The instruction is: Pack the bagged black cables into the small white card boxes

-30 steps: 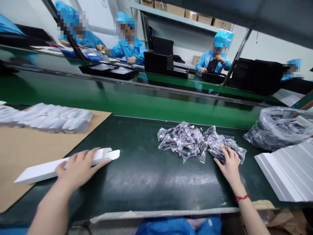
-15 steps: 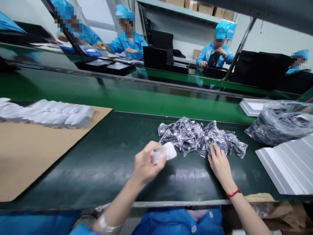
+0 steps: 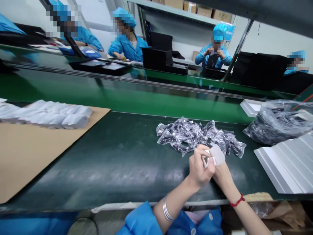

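Observation:
My left hand (image 3: 201, 166) is closed around a small white piece (image 3: 217, 154), with its flat rounded end sticking out to the right. Just behind it, my right hand (image 3: 222, 173), with a red string at the wrist, reaches toward the pile; its fingers are hidden by the white piece and my left hand. Clear plastic bags with dark contents (image 3: 183, 130) lie heaped on the dark green work surface (image 3: 117, 156), directly beyond both hands.
Brown cardboard (image 3: 49, 143) at left bears rows of white wrapped items (image 3: 53, 114). On the right are a large clear bag (image 3: 276, 124) and white ridged trays (image 3: 290, 163). Several people in blue sit across the green line, near black boxes (image 3: 156, 58).
My left hand has moved right with the white piece, from left of the bags to in front of my right hand. My right hand's fingers have become hidden.

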A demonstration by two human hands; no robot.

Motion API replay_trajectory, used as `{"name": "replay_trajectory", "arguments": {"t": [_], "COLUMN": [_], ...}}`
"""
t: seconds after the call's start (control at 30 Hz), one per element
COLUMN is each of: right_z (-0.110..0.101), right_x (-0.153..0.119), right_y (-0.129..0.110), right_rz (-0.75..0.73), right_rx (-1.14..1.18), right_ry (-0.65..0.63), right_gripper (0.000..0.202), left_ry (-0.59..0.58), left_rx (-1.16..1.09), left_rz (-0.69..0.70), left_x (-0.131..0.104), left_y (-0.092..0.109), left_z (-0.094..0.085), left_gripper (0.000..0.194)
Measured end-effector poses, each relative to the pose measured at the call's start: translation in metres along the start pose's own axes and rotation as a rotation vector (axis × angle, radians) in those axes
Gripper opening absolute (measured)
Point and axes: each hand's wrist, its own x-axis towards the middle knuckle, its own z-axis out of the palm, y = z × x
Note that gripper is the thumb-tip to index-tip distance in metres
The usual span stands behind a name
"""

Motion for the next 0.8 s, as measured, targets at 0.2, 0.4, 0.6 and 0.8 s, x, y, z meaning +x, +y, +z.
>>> {"name": "replay_trajectory", "arguments": {"t": [0.2, 0.4, 0.6, 0.8], "right_z": [-0.019, -0.041, -0.041, -0.092], "right_x": [-0.006, -0.003, 0.024, 0.039], "right_y": [-0.001, 0.014, 0.026, 0.030], "right_rz": [0.186, 0.258, 0.270, 0.426], "right_rx": [0.052, 0.160, 0.248, 0.403], "right_ry": [0.036, 0.083, -0.077, 0.109], "right_gripper": [0.041, 0.032, 0.033, 0.047], "left_ry": [0.150, 0.066, -0.014, -0.005], "left_rx": [-0.105, -0.085, -0.018, -0.007], "left_rz": [-0.103, -0.021, 0.008, 0.031], "left_x": [0.001, -0.005, -0.004, -0.006], "left_y": [-0.011, -0.009, -0.002, -0.006], "left_z": [-0.010, -0.009, -0.005, -0.004], "left_gripper": [0.017, 0.015, 0.018, 0.026]}}
